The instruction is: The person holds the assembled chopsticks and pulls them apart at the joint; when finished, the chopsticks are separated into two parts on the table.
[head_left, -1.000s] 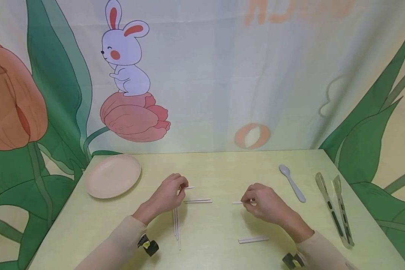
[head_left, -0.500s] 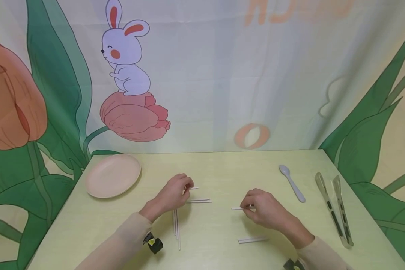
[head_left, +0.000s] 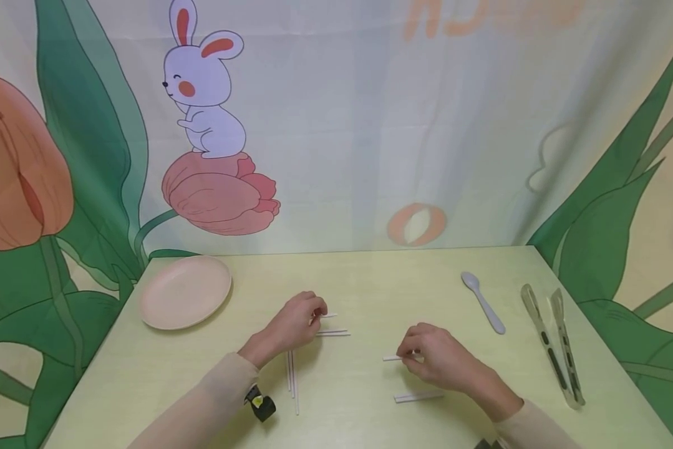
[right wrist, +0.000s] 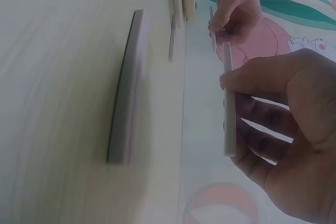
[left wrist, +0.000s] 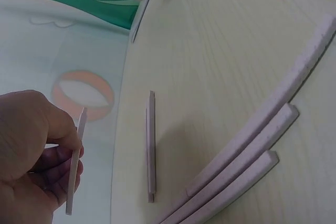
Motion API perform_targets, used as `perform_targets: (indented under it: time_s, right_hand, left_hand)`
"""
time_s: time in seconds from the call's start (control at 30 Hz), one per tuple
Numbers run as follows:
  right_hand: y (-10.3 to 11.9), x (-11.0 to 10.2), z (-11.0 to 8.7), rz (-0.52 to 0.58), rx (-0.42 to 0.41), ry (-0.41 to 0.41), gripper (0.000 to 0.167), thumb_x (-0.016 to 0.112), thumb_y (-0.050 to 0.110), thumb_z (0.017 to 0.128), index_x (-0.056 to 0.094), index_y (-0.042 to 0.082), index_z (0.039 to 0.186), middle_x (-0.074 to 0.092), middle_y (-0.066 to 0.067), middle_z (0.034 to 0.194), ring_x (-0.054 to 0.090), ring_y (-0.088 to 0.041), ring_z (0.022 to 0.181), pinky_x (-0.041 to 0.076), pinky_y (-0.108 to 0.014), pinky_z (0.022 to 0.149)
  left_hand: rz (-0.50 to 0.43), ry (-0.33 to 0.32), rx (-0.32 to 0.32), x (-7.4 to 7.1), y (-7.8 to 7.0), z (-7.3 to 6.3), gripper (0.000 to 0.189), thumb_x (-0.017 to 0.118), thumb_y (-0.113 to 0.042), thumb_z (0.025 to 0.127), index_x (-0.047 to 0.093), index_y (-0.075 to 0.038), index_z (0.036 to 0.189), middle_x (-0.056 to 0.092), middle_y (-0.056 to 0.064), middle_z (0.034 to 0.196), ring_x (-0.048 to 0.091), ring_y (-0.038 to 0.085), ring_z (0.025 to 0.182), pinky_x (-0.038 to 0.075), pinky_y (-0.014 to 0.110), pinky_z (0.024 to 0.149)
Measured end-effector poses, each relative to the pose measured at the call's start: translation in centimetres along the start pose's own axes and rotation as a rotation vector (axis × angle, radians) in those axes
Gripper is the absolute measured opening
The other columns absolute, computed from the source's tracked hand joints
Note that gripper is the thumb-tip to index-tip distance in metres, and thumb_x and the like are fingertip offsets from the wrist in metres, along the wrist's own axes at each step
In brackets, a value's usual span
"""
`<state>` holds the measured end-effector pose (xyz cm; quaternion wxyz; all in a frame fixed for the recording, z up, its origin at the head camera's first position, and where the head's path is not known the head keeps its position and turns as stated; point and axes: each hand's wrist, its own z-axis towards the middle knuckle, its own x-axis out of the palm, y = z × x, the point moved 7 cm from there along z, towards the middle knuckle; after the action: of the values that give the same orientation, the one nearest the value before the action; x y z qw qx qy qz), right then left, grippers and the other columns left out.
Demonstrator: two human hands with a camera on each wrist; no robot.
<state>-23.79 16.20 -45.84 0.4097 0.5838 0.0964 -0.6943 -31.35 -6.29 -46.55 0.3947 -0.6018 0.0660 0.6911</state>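
A pale stick (left wrist: pixel 73 182) is pinched in the left hand (head_left: pixel 299 321); a second stick (right wrist: pixel 229 124) is pinched in the right hand (head_left: pixel 438 358). A short pair (right wrist: pixel 126 93) lies nearward of the right hand, three sticks (left wrist: pixel 236 159) nearward of the left. Plate (head_left: pixel 186 293): left of both hands. Spoon (head_left: pixel 484 304): right of both.

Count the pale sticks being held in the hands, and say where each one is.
2: one stick pinched in the left hand, another stick pinched in the right hand. More could be hidden behind the hands.
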Motion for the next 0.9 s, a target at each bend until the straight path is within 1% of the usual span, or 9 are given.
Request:
perform_targets:
  time_s: [0.2,0.33,0.67,0.9]
  right_hand:
    - [0.2,0.3,-0.3,0.005,0.005,0.004,0.012,0.076,0.007,0.078,0.075,0.017,0.083,0.064,0.014,0.082,0.057,-0.004,0.079,0.05,-0.02,0.068]
    - [0.5,0.4,-0.4,0.011,-0.005,0.016,0.013,0.075,0.006,0.078,0.075,0.017,0.084,0.065,0.013,0.083,0.057,-0.005,0.079,0.05,-0.02,0.068]
    - [0.6,1.1,-0.9,0.022,-0.023,0.042,0.011,0.076,0.006,0.079,0.075,0.016,0.085,0.066,0.01,0.083,0.057,-0.003,0.078,0.05,-0.018,0.068]
    - [0.7,1.6,-1.3,0.031,-0.018,0.07,0.013,0.076,0.005,0.078,0.075,0.016,0.086,0.066,0.012,0.085,0.057,-0.002,0.079,0.05,-0.018,0.069]
  left_hand:
    - [-0.009,0.002,0.012,0.5,-0.1,0.2,0.012,0.065,0.002,0.084,0.068,-0.005,0.092,0.061,0.001,0.085,0.054,0.013,0.081,0.049,0.03,0.073]
    - [-0.017,0.01,0.004,0.9,0.0,0.3,0.012,0.064,0.001,0.084,0.068,-0.005,0.093,0.06,0.001,0.085,0.053,0.012,0.08,0.049,0.029,0.074]
    - [-0.014,0.027,0.015,2.1,0.2,0.6,0.011,0.066,0.001,0.084,0.069,-0.005,0.092,0.06,0.0,0.084,0.054,0.011,0.079,0.05,0.028,0.072]
    - [-0.01,0.044,0.023,2.8,0.1,0.7,0.009,0.066,0.0,0.084,0.069,-0.005,0.092,0.06,0.0,0.083,0.054,0.011,0.077,0.049,0.027,0.071]
